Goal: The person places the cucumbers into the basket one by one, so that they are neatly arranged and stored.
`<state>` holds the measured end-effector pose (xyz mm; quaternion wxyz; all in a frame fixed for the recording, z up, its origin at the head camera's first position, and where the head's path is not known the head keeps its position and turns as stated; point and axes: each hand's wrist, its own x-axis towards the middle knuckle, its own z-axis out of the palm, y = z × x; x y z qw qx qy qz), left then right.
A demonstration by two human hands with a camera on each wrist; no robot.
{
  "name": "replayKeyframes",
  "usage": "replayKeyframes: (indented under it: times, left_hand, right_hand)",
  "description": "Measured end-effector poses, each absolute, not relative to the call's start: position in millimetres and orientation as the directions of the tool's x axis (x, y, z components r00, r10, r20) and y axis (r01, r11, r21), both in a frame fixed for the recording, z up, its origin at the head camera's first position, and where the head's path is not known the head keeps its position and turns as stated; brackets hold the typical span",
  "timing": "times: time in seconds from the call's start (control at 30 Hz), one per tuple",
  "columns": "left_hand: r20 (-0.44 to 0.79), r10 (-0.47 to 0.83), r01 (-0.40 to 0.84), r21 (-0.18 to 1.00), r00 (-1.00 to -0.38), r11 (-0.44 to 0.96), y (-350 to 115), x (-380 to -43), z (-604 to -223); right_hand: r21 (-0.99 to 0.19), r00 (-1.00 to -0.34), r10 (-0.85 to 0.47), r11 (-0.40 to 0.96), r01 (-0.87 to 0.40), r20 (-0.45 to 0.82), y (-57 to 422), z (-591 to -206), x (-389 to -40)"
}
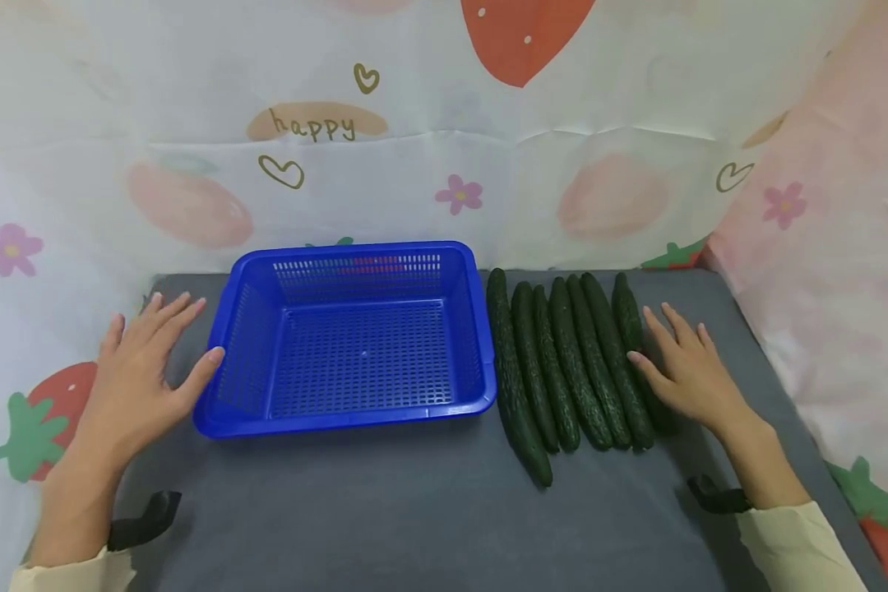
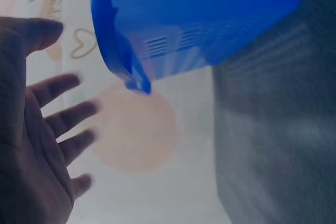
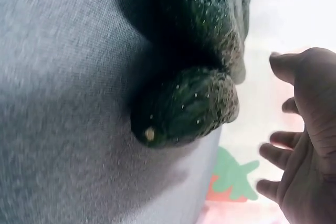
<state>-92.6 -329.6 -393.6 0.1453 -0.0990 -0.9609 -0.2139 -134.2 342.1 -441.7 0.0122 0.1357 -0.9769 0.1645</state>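
Observation:
A blue plastic basket (image 1: 363, 415) with slotted walls stands on the grey cloth, with nothing inside it. To its right lies a row of several dark green cucumbers (image 1: 577, 370), side by side and pointing away from me. My left hand (image 1: 136, 378) hovers at the basket's left side, fingers spread; the left wrist view shows the hand (image 2: 39, 124) apart from the basket wall (image 2: 199, 30). Over the right end of the row is my right hand (image 1: 699, 374), fingers extended. In the right wrist view a gap separates that hand (image 3: 310, 140) from the nearest cucumber (image 3: 184, 108).
Grey cloth (image 1: 355, 510) covers the table. Behind it hangs a white printed curtain (image 1: 414, 189), and a pinkish one (image 1: 844, 271) runs along the right side. Black straps (image 1: 148, 520) show at both wrists.

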Motion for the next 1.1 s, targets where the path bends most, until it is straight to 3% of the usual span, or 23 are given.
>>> replayKeyframes:
  times: [0.27,0.73,1.1]
  left_hand:
    - [0.283,0.033,0.201,0.588,-0.959,0.783,-313,-91,-404]
    - [0.097,0.069,0.119,0.786,-0.993,0.606,-329,-107,-420]
    - [-0.078,0.094,-0.032,0.906,-0.993,0.421,-347,-112,-437]
  right_hand:
    - [-0.273,-0.972,-0.234,0.936,-0.223,-0.008,341,-438,-132]
    - [-0.286,-0.984,-0.165,0.948,-0.139,-0.065,349,-439,-134]
    - [-0.347,-0.985,-0.134,0.934,-0.088,-0.110,351,-442,-138]
